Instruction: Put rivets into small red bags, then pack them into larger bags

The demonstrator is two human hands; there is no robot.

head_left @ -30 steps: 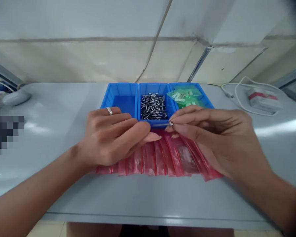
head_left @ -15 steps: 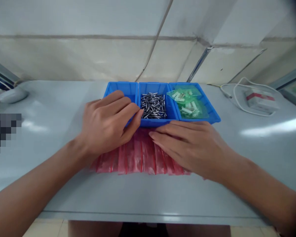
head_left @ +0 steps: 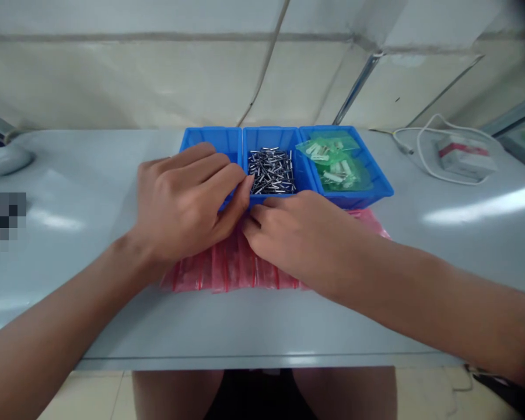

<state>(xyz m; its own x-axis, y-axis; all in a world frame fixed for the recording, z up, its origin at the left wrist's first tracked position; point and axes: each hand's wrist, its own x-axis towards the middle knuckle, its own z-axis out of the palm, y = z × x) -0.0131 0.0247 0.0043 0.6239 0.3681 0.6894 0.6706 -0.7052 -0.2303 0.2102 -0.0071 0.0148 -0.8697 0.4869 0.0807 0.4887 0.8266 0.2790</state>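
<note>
A row of pink zip bags (head_left: 227, 274) lies overlapping on the grey table, in front of three joined blue bins. My left hand (head_left: 188, 204) hovers at the left bin (head_left: 207, 140), its fingers curled and thumb pressed to the index finger; whatever it pinches is hidden. Close beside it, my right hand (head_left: 284, 233) is closed over the bags, just below the front of the middle bin, and its fingertips are tucked out of sight. Short shiny metal pins (head_left: 271, 172) fill the middle bin. Green bags (head_left: 343, 175) with white parts lie in the right bin.
To the right, a white cable (head_left: 424, 166) loops around a small white and red box (head_left: 466, 154). A pale rounded object (head_left: 6, 160) sits at the far left, near a blurred-out dark item. The wall stands directly behind the bins.
My right hand has moved left toward my left hand and its fingers have curled in, uncovering pink bags on the right. The camera view has shifted slightly; my left hand keeps its pinch.
</note>
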